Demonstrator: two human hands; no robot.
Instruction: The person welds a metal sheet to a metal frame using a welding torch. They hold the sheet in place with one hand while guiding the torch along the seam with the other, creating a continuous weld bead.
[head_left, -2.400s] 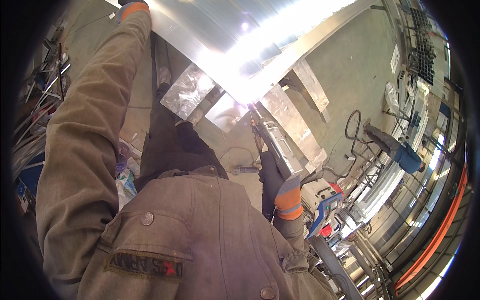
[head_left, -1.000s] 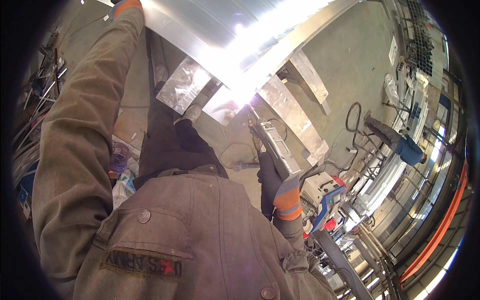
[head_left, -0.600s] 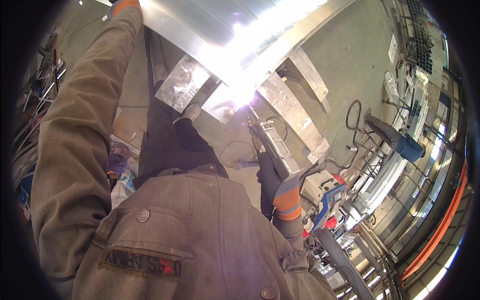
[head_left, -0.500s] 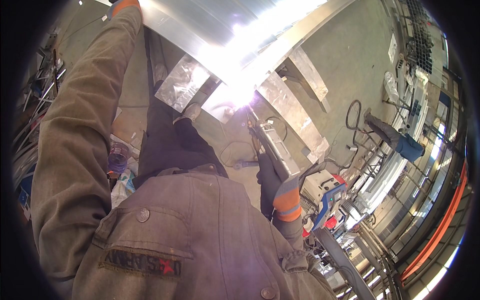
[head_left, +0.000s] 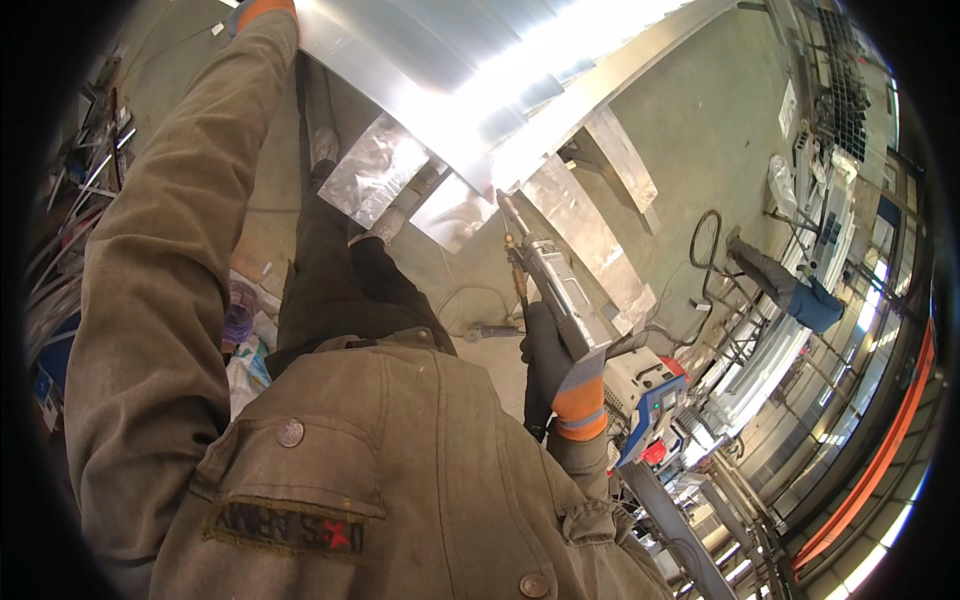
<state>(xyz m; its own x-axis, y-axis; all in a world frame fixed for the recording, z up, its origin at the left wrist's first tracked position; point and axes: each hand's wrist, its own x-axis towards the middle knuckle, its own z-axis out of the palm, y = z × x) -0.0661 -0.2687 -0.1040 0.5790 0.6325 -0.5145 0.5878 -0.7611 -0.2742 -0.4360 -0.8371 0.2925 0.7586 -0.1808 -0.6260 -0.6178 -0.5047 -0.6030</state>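
Torch [head_left: 563,290] in my right hand [head_left: 544,350], centre frame!
I'm wrapped round its rear end, the place to hold; looks rigid, nose-heavy. My left hand [head_left: 262,11], cropped upper left: its grip, I can't tell.

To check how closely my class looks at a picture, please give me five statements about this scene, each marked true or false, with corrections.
1. The right hand grips a silver handheld tool. True.
2. The tool points toward the person's chest. False: it points away, toward a corner of the metal panel.
3. The blue-fronted machine stands at the person's left. False: it stands at the right.
4. Another person in a blue top is at the right. True.
5. Both hands hold the tool. False: the left hand is apart from it, partly cut off.
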